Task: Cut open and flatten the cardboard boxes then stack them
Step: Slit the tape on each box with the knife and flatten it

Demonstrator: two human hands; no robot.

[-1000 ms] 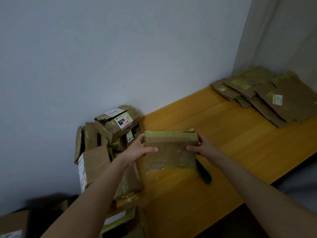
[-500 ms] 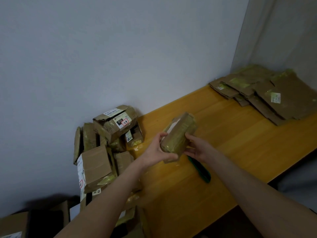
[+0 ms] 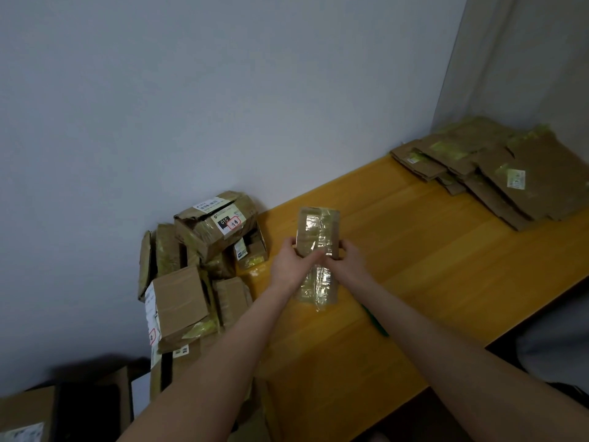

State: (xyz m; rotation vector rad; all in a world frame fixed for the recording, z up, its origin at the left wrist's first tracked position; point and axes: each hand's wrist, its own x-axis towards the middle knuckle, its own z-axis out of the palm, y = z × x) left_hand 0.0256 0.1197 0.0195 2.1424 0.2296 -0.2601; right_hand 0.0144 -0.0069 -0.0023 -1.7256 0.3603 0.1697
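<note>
Progress: partway. Flattened brown cardboard sheets (image 3: 522, 173) lie stacked at the far right of the yellow wooden tabletop (image 3: 414, 250). A heap of taped, unopened brown boxes (image 3: 197, 266) waits at its left end. Left hand (image 3: 287, 266) and right hand (image 3: 347, 264) both grip one small tape-wrapped cardboard box (image 3: 318, 224) over mid-tabletop, apparently uncut. The green-handled tool (image 3: 377, 323), likely the cutter, lies untouched.

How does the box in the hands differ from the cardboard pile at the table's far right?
The taped box is closed and box-shaped; the cardboard pile is opened out flat. The taped box is held on end by the left hand and right hand; the cardboard pile lies on the table. The taped box is one piece; the cardboard pile is several overlapping sheets. Both are brown cardboard with yellowish tape.
</note>
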